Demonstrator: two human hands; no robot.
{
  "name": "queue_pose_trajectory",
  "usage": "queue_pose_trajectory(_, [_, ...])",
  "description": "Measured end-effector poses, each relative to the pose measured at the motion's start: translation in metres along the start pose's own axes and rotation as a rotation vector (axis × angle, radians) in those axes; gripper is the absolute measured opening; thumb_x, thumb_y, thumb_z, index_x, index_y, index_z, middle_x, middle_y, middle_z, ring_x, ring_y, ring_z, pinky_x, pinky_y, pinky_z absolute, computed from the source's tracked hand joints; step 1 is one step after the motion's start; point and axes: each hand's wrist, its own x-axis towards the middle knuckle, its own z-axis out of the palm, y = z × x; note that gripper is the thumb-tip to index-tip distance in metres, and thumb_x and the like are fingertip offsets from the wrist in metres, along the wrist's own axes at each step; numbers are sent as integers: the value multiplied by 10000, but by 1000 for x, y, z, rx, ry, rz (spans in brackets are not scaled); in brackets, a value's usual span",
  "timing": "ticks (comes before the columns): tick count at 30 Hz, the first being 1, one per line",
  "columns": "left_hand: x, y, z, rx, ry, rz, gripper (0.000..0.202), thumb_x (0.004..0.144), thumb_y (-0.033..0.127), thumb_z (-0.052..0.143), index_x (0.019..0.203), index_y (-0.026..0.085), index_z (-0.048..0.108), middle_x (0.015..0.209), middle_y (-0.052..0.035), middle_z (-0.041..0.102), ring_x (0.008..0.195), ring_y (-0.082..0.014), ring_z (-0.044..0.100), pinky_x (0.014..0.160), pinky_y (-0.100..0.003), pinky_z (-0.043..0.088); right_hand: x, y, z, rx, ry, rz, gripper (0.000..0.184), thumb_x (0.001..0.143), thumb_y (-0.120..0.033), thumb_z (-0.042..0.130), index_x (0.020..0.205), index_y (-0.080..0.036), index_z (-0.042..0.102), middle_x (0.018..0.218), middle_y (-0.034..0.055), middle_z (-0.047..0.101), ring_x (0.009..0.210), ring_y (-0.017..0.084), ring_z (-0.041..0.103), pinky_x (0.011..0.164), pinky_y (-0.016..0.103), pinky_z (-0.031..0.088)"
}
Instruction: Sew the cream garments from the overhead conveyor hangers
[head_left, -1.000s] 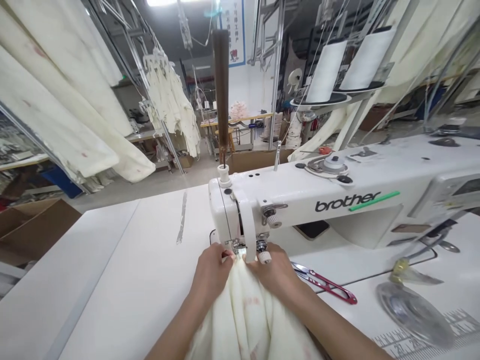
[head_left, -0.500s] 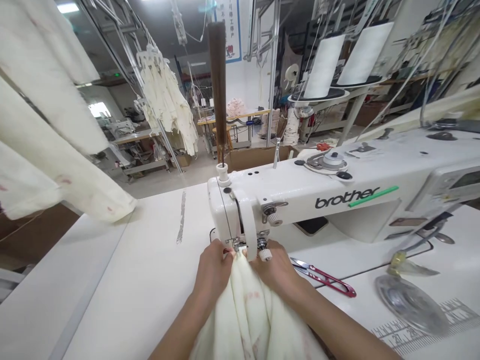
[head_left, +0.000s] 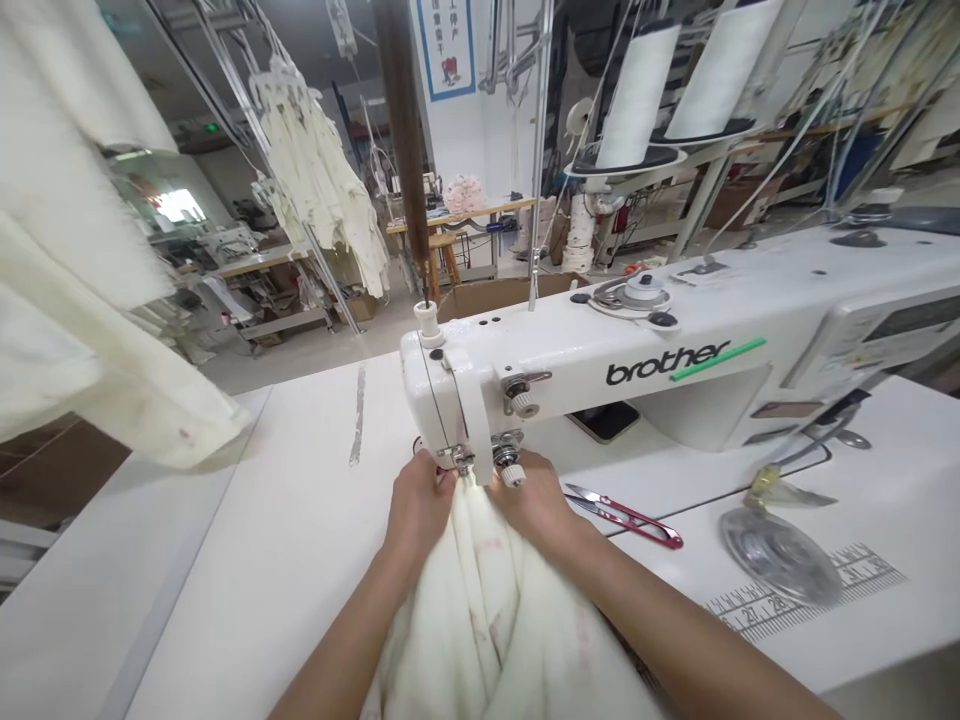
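A cream fabric with faint pink prints runs from my lap up to the needle area of a white sewing machine. My left hand pinches the fabric's edge just left of the presser foot. On the other side, my right hand is closed on the gathered cloth, its fingertips partly hidden behind the machine head and tension knob. The needle point itself is too small to make out.
Red-handled thread snips lie right of my right hand. Beyond them are a clear round disc and a printed ruler scale. A dark phone-like object rests under the machine arm. Cream garments hang at the left.
The whole view has shifted, so the machine and table sit slightly higher and further left. Both hands keep their grip on the fabric beside the presser foot.
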Motion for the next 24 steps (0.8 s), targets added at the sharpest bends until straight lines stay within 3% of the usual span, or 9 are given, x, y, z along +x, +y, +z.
queue_pose_trajectory(7, [-2,-7,-2,-38,-16,70,212,802,242,460,948,170,595,938,-65,648,894,-204,588,748,-288,420,-9,5,-7,120,23,-72,152,835,-197,447,770,-145,574,739,66,610,687,196,554,575,254,314])
queue_pose_trajectory(12, [-2,-7,-5,18,-16,97,167,797,243,451,846,162,589,832,-48,638,798,-186,582,701,-273,406,-17,18,-20,281,12,-217,227,933,-262,305,936,-181,518,881,32,587,793,158,551,668,221,375])
queue_pose_trajectory(24, [-3,-11,-4,7,-60,79,172,783,274,444,713,150,542,761,-35,616,718,-163,556,615,-244,369,-13,18,-20,386,-9,-209,256,920,-250,247,897,-164,487,834,64,557,905,199,523,775,276,378])
